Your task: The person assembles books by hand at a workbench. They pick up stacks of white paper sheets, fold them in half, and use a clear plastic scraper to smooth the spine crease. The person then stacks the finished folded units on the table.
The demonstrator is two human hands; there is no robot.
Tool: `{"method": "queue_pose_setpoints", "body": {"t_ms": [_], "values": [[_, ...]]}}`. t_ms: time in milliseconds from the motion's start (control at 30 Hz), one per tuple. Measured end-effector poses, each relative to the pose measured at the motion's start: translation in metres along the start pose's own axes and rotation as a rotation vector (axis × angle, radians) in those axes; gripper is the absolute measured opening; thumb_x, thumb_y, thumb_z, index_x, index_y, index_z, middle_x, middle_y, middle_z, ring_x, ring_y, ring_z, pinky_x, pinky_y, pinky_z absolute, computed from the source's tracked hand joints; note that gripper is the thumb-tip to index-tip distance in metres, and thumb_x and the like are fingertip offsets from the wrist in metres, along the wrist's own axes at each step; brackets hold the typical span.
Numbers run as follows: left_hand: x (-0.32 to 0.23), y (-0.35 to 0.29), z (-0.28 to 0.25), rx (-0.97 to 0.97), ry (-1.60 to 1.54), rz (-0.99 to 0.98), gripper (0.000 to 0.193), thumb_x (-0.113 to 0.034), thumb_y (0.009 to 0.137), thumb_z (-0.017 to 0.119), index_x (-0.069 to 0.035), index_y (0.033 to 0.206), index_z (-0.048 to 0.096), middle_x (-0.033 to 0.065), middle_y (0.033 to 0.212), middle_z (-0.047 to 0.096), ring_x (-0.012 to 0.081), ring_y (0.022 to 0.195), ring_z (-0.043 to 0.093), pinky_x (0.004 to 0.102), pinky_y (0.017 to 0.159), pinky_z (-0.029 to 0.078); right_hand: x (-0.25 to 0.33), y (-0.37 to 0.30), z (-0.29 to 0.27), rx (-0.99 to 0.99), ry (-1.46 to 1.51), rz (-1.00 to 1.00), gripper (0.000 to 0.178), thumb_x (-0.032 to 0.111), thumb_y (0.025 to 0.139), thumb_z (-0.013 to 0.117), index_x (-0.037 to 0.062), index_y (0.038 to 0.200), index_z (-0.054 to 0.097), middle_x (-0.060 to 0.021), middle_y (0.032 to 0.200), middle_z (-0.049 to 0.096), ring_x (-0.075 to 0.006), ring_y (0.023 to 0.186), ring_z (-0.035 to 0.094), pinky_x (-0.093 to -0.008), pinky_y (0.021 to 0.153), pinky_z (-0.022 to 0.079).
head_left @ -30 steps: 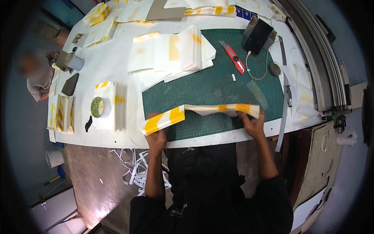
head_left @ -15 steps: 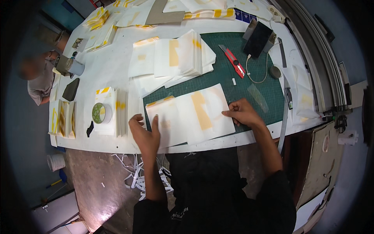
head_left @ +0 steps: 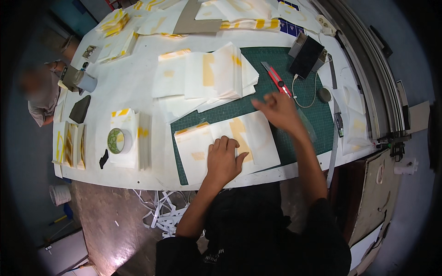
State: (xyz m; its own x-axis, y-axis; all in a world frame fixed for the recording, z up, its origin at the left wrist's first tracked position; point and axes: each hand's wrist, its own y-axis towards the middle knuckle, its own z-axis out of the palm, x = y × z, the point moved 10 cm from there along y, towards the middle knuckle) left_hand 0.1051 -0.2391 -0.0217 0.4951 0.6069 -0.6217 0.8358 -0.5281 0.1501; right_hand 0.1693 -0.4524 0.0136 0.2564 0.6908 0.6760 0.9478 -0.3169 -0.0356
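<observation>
A folded white paper sheet (head_left: 262, 138) with orange-yellow print lies at the near edge of the green cutting mat (head_left: 317, 99). Across its middle rests my left hand (head_left: 223, 161), fingers flat on the paper and thumb spread. My right hand (head_left: 282, 112) is over the mat beyond the sheet's right end, thumb apart from the bent fingers, with nothing visible in it. Just past those fingers is a red utility knife (head_left: 275, 76), its blade pointing away to the left; the hand hides its lower end. Farther back lies a fanned stack of similar printed papers (head_left: 198, 76).
A tape roll (head_left: 119, 140) sits on a paper stack at left. A black box-shaped device (head_left: 307, 57) with a cable stands on the mat's far right. A metal ruler (head_left: 334, 133) lies along the right side. Another person (head_left: 43, 96) is at the far left.
My left hand has moved right, from the sheet's left edge onto its middle. My right hand has let go of the sheet's right edge and moved away from me, toward the knife.
</observation>
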Motion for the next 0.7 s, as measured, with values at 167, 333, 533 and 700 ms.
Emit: {"method": "queue_pose_setpoints", "body": {"t_ms": [167, 333, 533, 700], "values": [[0.003, -0.003, -0.001, -0.034, -0.002, -0.003, 0.031, -0.023, 0.084, 0.08, -0.006, 0.102, 0.061, 0.0126, 0.101, 0.057, 0.0331, 0.095, 0.055, 0.0442, 0.08, 0.04, 0.035, 0.065, 0.047, -0.057, -0.044, 0.166, 0.087, 0.064, 0.076, 0.081, -0.0127, 0.112, 0.061, -0.0259, 0.097, 0.07, -0.0356, 0.093, 0.072, -0.0394, 0.081, 0.056], [0.002, -0.005, -0.001, -0.061, -0.01, 0.011, 0.031, -0.022, 0.083, 0.08, -0.006, 0.102, 0.061, 0.0123, 0.101, 0.057, 0.0325, 0.095, 0.055, 0.0443, 0.079, 0.039, 0.021, 0.077, 0.075, -0.155, -0.049, 0.168, 0.083, 0.057, 0.074, 0.083, -0.0132, 0.111, 0.058, -0.0299, 0.102, 0.068, -0.0389, 0.098, 0.07, -0.0413, 0.083, 0.055], [0.006, -0.008, -0.006, -0.084, -0.008, 0.009, 0.031, -0.022, 0.083, 0.08, -0.006, 0.102, 0.061, 0.012, 0.1, 0.056, 0.0322, 0.094, 0.055, 0.0441, 0.079, 0.039, 0.017, 0.067, 0.093, 0.015, 0.347, 0.39, 0.044, 0.037, 0.078, 0.083, 0.0011, 0.071, 0.058, -0.0112, 0.069, 0.062, -0.0164, 0.051, 0.053, -0.0336, 0.043, 0.038], [0.0, -0.007, -0.003, -0.073, -0.008, 0.027, 0.032, -0.022, 0.083, 0.08, -0.006, 0.103, 0.062, 0.012, 0.1, 0.056, 0.0321, 0.094, 0.055, 0.0439, 0.079, 0.04, 0.013, 0.086, 0.093, -0.011, 0.413, 0.19, 0.041, 0.035, 0.078, 0.079, -0.003, 0.071, 0.064, -0.016, 0.069, 0.068, -0.029, 0.059, 0.069, -0.0405, 0.054, 0.053]]}}
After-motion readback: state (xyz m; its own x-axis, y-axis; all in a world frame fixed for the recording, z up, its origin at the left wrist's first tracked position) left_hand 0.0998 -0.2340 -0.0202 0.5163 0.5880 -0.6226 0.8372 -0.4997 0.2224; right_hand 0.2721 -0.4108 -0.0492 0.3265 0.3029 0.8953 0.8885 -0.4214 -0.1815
